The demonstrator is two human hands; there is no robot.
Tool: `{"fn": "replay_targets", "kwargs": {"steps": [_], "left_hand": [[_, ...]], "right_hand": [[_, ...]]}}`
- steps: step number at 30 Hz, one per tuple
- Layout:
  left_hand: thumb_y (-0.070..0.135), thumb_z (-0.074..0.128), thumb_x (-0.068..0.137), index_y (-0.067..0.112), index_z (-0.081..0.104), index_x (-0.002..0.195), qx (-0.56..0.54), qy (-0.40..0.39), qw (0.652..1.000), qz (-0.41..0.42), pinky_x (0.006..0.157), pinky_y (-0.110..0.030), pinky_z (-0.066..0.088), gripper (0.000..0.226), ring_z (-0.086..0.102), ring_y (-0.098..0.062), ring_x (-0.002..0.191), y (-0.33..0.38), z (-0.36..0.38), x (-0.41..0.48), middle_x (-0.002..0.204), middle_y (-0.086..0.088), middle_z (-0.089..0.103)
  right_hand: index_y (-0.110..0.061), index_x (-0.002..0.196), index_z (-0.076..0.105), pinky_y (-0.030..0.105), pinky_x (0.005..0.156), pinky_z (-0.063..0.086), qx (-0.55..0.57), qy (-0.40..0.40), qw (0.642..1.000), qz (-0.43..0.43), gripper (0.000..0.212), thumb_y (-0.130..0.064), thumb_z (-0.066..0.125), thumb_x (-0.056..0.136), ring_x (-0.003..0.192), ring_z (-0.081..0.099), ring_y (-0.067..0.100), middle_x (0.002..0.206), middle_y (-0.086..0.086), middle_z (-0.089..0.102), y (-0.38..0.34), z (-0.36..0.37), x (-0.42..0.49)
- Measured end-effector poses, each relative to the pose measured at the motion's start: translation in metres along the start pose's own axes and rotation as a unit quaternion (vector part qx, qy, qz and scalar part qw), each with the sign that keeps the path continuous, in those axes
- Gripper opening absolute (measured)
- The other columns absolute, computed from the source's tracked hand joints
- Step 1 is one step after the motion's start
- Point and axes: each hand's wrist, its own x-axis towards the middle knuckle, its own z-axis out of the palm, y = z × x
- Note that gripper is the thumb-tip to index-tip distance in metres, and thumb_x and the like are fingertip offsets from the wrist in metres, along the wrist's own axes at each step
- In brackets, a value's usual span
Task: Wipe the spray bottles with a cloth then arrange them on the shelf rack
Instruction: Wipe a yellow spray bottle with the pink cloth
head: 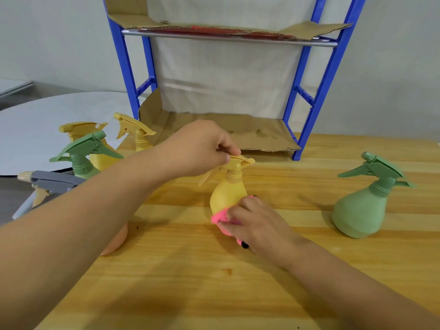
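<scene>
- Left edge of frame: a grey spray bottle (56, 183) is poking out from behind the left forearm, and its body is hidden.
- Just right of it, a green spray bottle (83, 158) is standing upright. Two yellow spray bottles (139, 135) are standing behind it, near the rack's left foot.
- A peach bottle (117, 239) is showing under the forearm at lower left.
- Centre: the left grip (197, 148) is pinching the trigger head of the tilted yellow bottle (228, 194). The bottle is leaning over the wooden tabletop (190, 282), and its base is hidden.
- Just below, the right grip (257, 225) is curling round a pink cloth (220, 220) and pressing it against the bottle's lower body.
- Upper centre: the blue shelf rack (321, 91) is standing on the tabletop, with cardboard (250, 134) lining its shelves.
- Right: a second green bottle (362, 210) is standing upright, well apart from the hands.
</scene>
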Motion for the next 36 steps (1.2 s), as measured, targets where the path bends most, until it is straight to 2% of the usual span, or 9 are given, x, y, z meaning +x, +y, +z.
{"fn": "replay_targets", "kwargs": {"steps": [5, 7, 12, 17, 19, 22, 26, 32, 36], "left_hand": [[0.009, 0.062, 0.086, 0.019, 0.071, 0.107, -0.009, -0.006, 1.0, 0.01, 0.054, 0.006, 0.029, 0.025, 0.043, 0.031, 0.058, -0.003, -0.003, 0.002, 0.082, 0.018, 0.066], [0.01, 0.063, 0.085, 0.021, 0.071, 0.106, -0.016, -0.008, 1.0, 0.006, 0.055, 0.006, 0.03, 0.025, 0.045, 0.03, 0.06, -0.006, -0.003, 0.003, 0.084, 0.019, 0.067], [0.007, 0.062, 0.086, 0.019, 0.071, 0.107, -0.026, -0.017, 1.0, -0.003, 0.048, 0.004, 0.03, 0.025, 0.044, 0.025, 0.049, -0.003, -0.005, 0.003, 0.051, 0.031, 0.041], [0.01, 0.062, 0.086, 0.023, 0.07, 0.108, -0.027, -0.025, 0.999, -0.003, 0.055, 0.006, 0.032, 0.027, 0.048, 0.028, 0.061, -0.007, -0.005, 0.006, 0.074, 0.027, 0.057], [0.009, 0.062, 0.086, 0.022, 0.07, 0.108, -0.025, -0.024, 0.999, -0.004, 0.055, 0.006, 0.032, 0.027, 0.047, 0.028, 0.061, -0.008, -0.005, 0.006, 0.075, 0.026, 0.057], [0.006, 0.061, 0.086, 0.019, 0.07, 0.108, -0.018, -0.021, 1.0, 0.003, 0.051, 0.005, 0.03, 0.028, 0.045, 0.028, 0.055, -0.006, -0.006, 0.006, 0.067, 0.031, 0.049], [0.008, 0.062, 0.086, 0.025, 0.07, 0.108, -0.016, -0.016, 1.0, -0.005, 0.057, 0.006, 0.033, 0.029, 0.047, 0.028, 0.065, -0.011, -0.004, 0.008, 0.077, 0.027, 0.058], [0.013, 0.059, 0.088, 0.029, 0.069, 0.11, -0.01, -0.01, 1.0, -0.012, 0.061, 0.002, 0.038, 0.029, 0.053, 0.013, 0.071, -0.013, -0.002, 0.009, 0.087, 0.019, 0.066], [0.013, 0.059, 0.088, 0.031, 0.068, 0.11, -0.016, -0.013, 1.0, -0.02, 0.062, 0.003, 0.038, 0.03, 0.053, 0.016, 0.07, -0.016, -0.001, 0.01, 0.076, 0.026, 0.058]], "right_hand": [[-0.022, 0.11, 0.069, 0.021, 0.071, 0.027, 0.019, 0.138, 0.986, 0.094, 0.033, -0.009, 0.066, 0.08, 0.088, 0.043, 0.02, 0.092, 0.004, 0.062, 0.024, -0.022, 0.028], [-0.022, 0.109, 0.07, 0.024, 0.065, 0.033, 0.039, 0.117, 0.987, 0.099, 0.036, -0.005, 0.061, 0.079, 0.09, 0.042, 0.02, 0.093, 0.003, 0.059, 0.022, -0.017, 0.023], [-0.027, 0.106, 0.07, 0.023, 0.063, 0.045, 0.12, 0.039, 0.987, 0.099, 0.048, 0.002, 0.074, 0.067, 0.089, 0.043, 0.016, 0.094, -0.004, 0.051, 0.012, 0.0, -0.008], [-0.029, 0.1, 0.072, 0.025, 0.069, 0.05, 0.102, -0.019, 0.993, 0.056, 0.034, -0.008, 0.07, 0.074, 0.085, 0.049, 0.016, 0.086, -0.003, 0.058, 0.016, -0.002, -0.015], [-0.029, 0.097, 0.073, 0.019, 0.065, 0.042, 0.1, 0.002, 0.994, 0.049, 0.027, -0.015, 0.058, 0.08, 0.087, 0.049, 0.016, 0.087, -0.001, 0.06, 0.021, -0.01, -0.007], [-0.028, 0.1, 0.073, 0.025, 0.06, 0.045, 0.117, 0.078, 0.985, 0.1, 0.03, -0.011, 0.073, 0.076, 0.091, 0.048, 0.016, 0.093, 0.0, 0.058, 0.031, -0.021, 0.013], [-0.027, 0.094, 0.074, 0.029, 0.065, 0.045, 0.17, 0.135, 0.965, 0.146, 0.022, -0.013, 0.068, 0.079, 0.091, 0.046, 0.016, 0.092, -0.006, 0.046, 0.033, -0.016, 0.025], [-0.025, 0.076, 0.072, 0.028, 0.064, 0.047, 0.232, 0.023, 0.953, 0.194, 0.001, -0.025, 0.073, 0.075, 0.089, 0.045, 0.009, 0.087, -0.009, 0.05, 0.025, 0.007, -0.014], [-0.027, 0.074, 0.072, 0.026, 0.066, 0.048, 0.248, 0.004, 0.943, 0.223, 0.01, -0.02, 0.078, 0.071, 0.09, 0.043, 0.003, 0.088, -0.009, 0.05, 0.027, 0.0, -0.012]]}}
